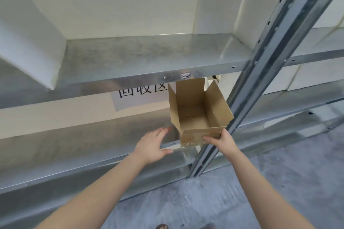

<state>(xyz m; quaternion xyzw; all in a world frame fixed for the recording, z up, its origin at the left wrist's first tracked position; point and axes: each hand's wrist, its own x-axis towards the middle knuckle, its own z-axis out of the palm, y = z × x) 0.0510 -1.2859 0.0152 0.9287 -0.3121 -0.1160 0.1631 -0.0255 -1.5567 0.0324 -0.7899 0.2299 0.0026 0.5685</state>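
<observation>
Cardboard box (197,109) sitting at the right end of the lower shelf (93,135), close against the upright post (260,72), its near wall overhanging the shelf's front edge, with flaps standing open and nothing showing inside. Being held by the right hand (221,141), fingers and thumb clamping on the near wall by its right corner. Hovering just left of the box, over the front edge: the left hand (152,145), fingers straight and spread, holding nothing and apparently not touching the cardboard. Judging from this, probably standing about midway in the handling — box gripped on one side only, the other hand reaching in beside it. Lifting it clear or sliding it fully home not yet done, and not possible telling which way it is heading. Hiding the tops of the printed characters on the paper sign (141,96): the upper shelf (149,55). Blurring the white cartons (121,2) up there — the scrawl on one being too smeared for reading. Not showing whether the box's base is lying flat or tipping, nor whether the left palm is touching metal. Being cut off at the bottom border: a sandalled foot (162,226) on the grey floor (242,191).
</observation>
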